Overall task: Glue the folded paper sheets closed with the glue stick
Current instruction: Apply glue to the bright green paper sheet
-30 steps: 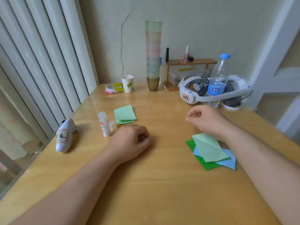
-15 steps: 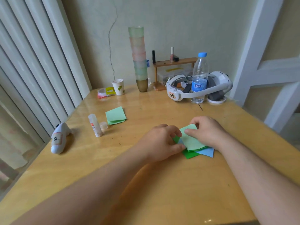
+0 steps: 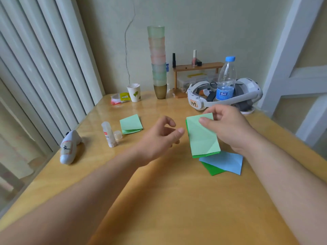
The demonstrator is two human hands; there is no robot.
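Raised off the pile since the earlier frame, a folded green sheet (image 3: 203, 137) is pinched by the right hand (image 3: 228, 128); at its 9 o'clock the left hand (image 3: 159, 137) is held loosely curled, empty

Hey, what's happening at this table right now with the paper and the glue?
A person is working through folded paper sheets. The right hand pinches a light green folded sheet lifted above a blue sheet and a dark green sheet on the table. The left hand hovers beside it, holding nothing. The glue stick stands uncapped to the left, its cap beside it, near another folded light green sheet.
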